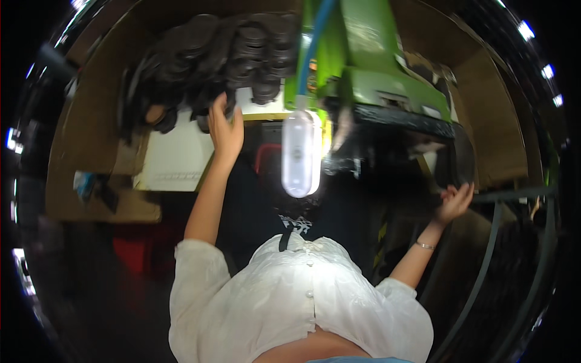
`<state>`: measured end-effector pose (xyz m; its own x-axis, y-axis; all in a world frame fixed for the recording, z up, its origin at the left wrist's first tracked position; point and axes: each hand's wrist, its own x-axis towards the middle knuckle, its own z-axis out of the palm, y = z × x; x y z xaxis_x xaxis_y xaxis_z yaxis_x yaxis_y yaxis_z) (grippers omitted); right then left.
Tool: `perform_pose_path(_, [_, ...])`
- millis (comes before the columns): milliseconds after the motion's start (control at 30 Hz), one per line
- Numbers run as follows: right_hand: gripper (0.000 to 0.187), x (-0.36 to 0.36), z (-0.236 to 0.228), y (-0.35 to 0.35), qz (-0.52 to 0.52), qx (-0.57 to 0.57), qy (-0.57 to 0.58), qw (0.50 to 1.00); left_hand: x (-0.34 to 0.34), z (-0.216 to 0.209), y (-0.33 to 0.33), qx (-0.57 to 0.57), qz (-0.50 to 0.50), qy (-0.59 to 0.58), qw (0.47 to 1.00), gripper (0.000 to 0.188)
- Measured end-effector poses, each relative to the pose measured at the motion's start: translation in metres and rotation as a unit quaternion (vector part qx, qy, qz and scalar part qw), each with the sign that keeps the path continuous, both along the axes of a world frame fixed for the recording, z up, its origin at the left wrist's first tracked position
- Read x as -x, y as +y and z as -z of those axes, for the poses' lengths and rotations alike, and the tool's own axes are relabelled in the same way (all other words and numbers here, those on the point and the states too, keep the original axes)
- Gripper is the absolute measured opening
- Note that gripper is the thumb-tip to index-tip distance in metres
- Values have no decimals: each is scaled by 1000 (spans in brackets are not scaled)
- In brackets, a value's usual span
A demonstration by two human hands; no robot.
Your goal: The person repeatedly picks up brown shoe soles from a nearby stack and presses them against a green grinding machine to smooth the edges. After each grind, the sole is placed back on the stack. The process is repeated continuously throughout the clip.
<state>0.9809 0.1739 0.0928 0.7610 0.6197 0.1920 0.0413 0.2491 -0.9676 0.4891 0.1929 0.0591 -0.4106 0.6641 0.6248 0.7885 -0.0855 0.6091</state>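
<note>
Reaching forward in the head view, I have my left hand (227,134) at the near edge of a pile of dark, sole-shaped pieces (248,45), thumb and fingers apart; blur hides whether I touch one. My right hand (457,202) is out to the side, fingers partly curled just below a dark, rounded flat piece (458,157); I cannot tell if they grip it. Between my hands, a lit lamp (298,151) hangs before a green machine (387,85).

Factory workshop suggested by large green metal machine (378,88), white oblong lamp (298,151), heaped dark-grey rounded pieces (248,39).
</note>
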Motion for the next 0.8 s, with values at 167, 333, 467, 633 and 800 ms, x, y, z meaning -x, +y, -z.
perform_pose_path(167, [41, 48, -3, -8, -20, -61, -81, 995, 71, -52, 67, -10, -152, 169, 974, 49])
perform_pose_path(333, [37, 71, -5, -6, -115, -67, -92, 987, 84, -81, 60, 107, -130, 154, 974, 35])
perform_pose_path(467, [25, 85, 20, -23, -170, -18, -193, 966, -9, -115, -21, -123, -45, 164, 978, 23])
perform_pose_path(633, [81, 157, 54, -65, -456, 94, -486, 740, -80, -80, -132, -70, 109, -215, 968, 28])
perform_pose_path(800, [60, 160, 106, -65, -441, -29, -421, 792, -103, -41, -134, 92, 221, -569, 787, 47])
